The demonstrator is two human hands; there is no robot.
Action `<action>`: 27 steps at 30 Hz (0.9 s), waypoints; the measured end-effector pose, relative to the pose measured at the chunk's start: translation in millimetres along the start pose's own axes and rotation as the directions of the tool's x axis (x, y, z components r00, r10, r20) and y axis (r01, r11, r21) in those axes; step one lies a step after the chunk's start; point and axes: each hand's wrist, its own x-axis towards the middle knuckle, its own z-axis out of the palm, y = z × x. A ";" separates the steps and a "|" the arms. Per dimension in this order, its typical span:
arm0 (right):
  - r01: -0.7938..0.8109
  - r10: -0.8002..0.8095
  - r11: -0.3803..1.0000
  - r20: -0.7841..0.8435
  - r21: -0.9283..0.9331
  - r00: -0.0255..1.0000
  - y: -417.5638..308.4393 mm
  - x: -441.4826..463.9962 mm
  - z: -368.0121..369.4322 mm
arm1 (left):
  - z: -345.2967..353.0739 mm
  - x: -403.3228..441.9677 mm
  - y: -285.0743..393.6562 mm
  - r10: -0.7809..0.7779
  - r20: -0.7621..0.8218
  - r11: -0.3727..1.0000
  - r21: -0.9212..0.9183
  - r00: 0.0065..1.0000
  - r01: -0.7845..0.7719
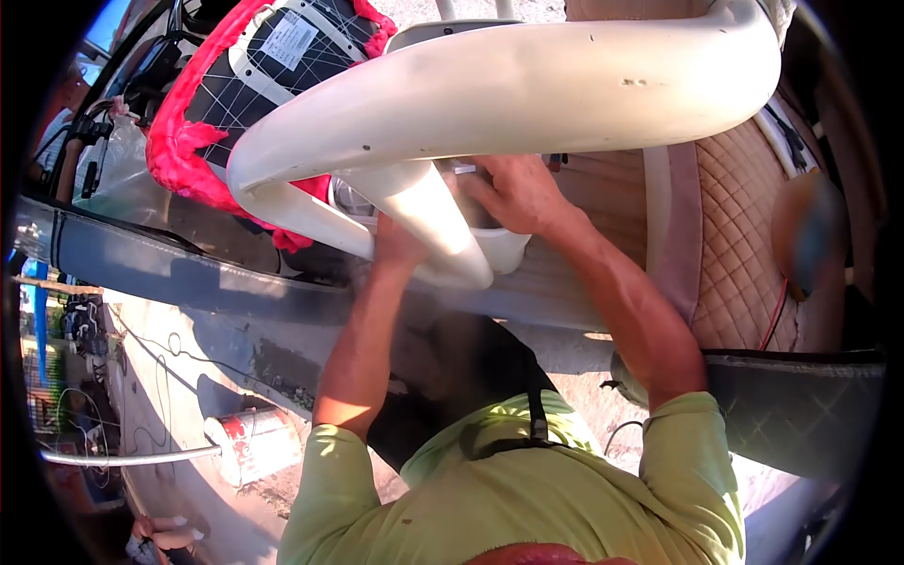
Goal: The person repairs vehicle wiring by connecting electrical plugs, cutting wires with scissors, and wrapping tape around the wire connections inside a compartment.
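In the head view, a thick, curved white tubular frame [490,89] crosses the upper middle, and its wide white post [424,212] slants down between the two hands. Behind the post's lower part sits a rounded white piece like a tub [509,252]

The left hand [400,237] reaches up just left of the post and is partly hidden by it; its fingertips are out of sight, so I cannot tell whether they are closed on anything. The right hand [523,193] is bent over the rounded white piece, just below the frame, with its fingers curled inward near a small pale, shiny bit [464,169]; whether they grip it cannot be told

To the upper left is a dark panel laced with white string [221,99], edged in bright pink, fluffy material [174,151] and bearing a white printed label [289,40]. On the right is a tan quilted pad [744,217]. Below the long grey padded edge [226,282], a white bucket with red smears [254,447] lies on its side at the lower left
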 end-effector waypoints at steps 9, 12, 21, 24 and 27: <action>-0.240 0.190 0.904 0.171 0.353 0.967 -0.2 6.7 -11.0 | 1.9 11.0 -2.9 -0.151 0.157 0.947 -0.261 0.976 0.189; -0.492 0.272 0.744 0.468 0.452 0.841 -2.7 22.4 -28.1 | 0.0 8.5 -8.6 -0.023 0.166 0.969 -0.239 0.986 0.063; -0.505 0.037 0.690 0.671 0.519 0.741 40.3 44.1 -16.3 | 4.4 0.5 -7.0 0.132 0.097 0.988 -0.093 0.987 -0.123; -0.632 0.217 0.644 0.688 0.432 0.692 27.3 45.0 -22.4 | 7.5 -4.4 -7.4 0.128 0.026 0.991 -0.042 0.991 -0.127; -0.638 0.268 0.648 0.659 0.416 0.703 16.6 44.0 -23.6 | 16.1 -6.8 -6.8 0.198 -0.071 0.973 -0.108 0.978 -0.204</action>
